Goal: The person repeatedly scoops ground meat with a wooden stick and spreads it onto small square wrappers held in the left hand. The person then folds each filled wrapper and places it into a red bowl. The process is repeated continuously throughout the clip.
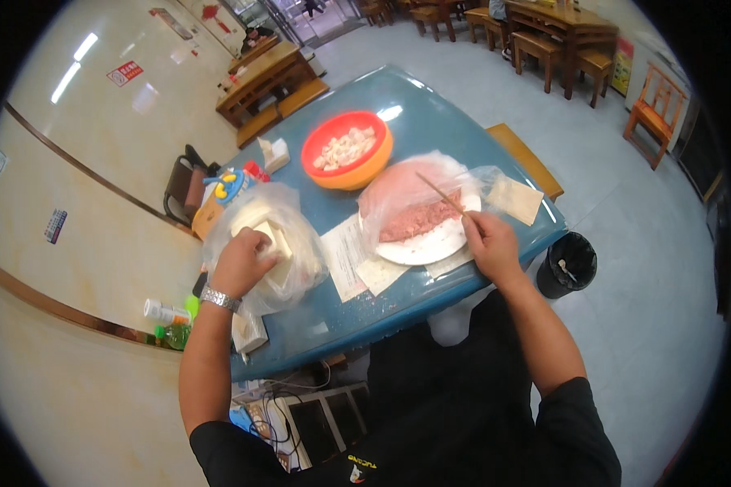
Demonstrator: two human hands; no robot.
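Here, the left hand rests curled on one pale wrapper stack in one clear plastic bag, any pinch unclear; the right hand pinches one wooden stick over one white plate of minced meat.

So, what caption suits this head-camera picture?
Left hand at a pale stack in a plastic bag, right hand holding a stick over pink minced meat.
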